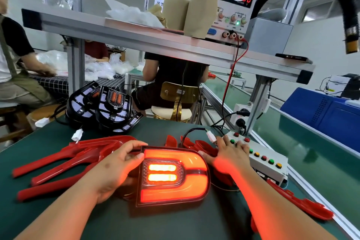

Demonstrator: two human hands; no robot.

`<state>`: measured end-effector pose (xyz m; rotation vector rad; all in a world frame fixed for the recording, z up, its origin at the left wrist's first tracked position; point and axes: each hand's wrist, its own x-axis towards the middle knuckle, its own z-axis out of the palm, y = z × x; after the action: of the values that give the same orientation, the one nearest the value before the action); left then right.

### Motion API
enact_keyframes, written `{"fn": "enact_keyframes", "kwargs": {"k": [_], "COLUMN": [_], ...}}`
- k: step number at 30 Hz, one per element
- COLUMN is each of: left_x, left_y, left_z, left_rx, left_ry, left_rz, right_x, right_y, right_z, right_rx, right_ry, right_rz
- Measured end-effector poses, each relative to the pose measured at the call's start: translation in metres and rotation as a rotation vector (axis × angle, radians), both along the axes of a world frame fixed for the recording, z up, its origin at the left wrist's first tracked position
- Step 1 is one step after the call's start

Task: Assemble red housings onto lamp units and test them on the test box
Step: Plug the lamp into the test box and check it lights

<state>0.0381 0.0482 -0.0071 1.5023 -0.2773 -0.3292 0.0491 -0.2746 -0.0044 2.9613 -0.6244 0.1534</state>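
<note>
From the head camera, your left hand (116, 163) clasps the left edge of the lamp unit (175, 175). The thumb lies on its glossy face and the other fingers curl round its upper left corner, so the hand has a firm hold of it. The lamp unit lies flat on the dark green mat (175, 226) between your two hands, a rounded D shape with its curved end toward your right fingers. Its smooth, translucent red housing (196, 187) is fitted and glows orange-red, with two bright oblong bars inside a finely textured inset just beside your left thumb. Your right hand (228, 154) is spread flat with straight fingers and holds nothing. Its fingertips rest on the near end of the test box (266, 163), a cream-painted oblong box with round domed buttons in red, green and yellow, and its thumb touches the lamp's right shoulder. Just beyond the right fingertips lies a small white plastic connector (211, 136) on a black cable. Outside your left fingers sits a heap of loose housings (78, 154), glossy red shells with long tapering prongs; more lie outside your right forearm. Well beyond the left fingers, bare lamp units (109, 107) in black ribbed frames lean together. Above them, on the aluminium shelf (136, 31), a boxy power supply (233, 6) shows 1.96 and 12.00.
</note>
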Motion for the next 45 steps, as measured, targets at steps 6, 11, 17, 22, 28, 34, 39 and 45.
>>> {"fn": "enact_keyframes", "kwargs": {"k": [6, 11, 17, 22, 28, 34, 39, 45], "left_x": [-0.002, -0.004, -0.005, -0.002, 0.000, 0.002, 0.001, -0.002], "left_y": [-0.003, -0.003, -0.004, -0.005, -0.004, -0.002, -0.002, -0.003], "left_z": [0.003, 0.005, 0.004, 0.000, -0.001, -0.003, -0.002, 0.002], "left_rx": [-0.013, 0.006, 0.007, -0.015, -0.031, -0.012, -0.002, 0.016], "left_ry": [0.016, 0.010, 0.009, 0.000, -0.001, -0.006, -0.012, -0.010], "left_rz": [-0.006, 0.001, 0.007, 0.020, -0.004, -0.012, -0.006, -0.001], "right_x": [-0.005, -0.038, -0.086, -0.093, -0.091, -0.090, -0.088, -0.069], "right_y": [-0.005, -0.023, -0.041, -0.042, -0.041, -0.041, -0.044, -0.031], "right_z": [0.015, 0.023, 0.012, 0.008, 0.009, 0.008, 0.015, 0.021], "right_rx": [0.100, 0.180, 0.069, 0.014, -0.004, -0.004, 0.046, 0.057], "right_ry": [-0.010, -0.136, -0.109, -0.060, -0.056, -0.045, -0.015, -0.017], "right_rz": [0.030, -0.037, -0.266, -0.247, -0.233, -0.248, -0.288, -0.250]}}
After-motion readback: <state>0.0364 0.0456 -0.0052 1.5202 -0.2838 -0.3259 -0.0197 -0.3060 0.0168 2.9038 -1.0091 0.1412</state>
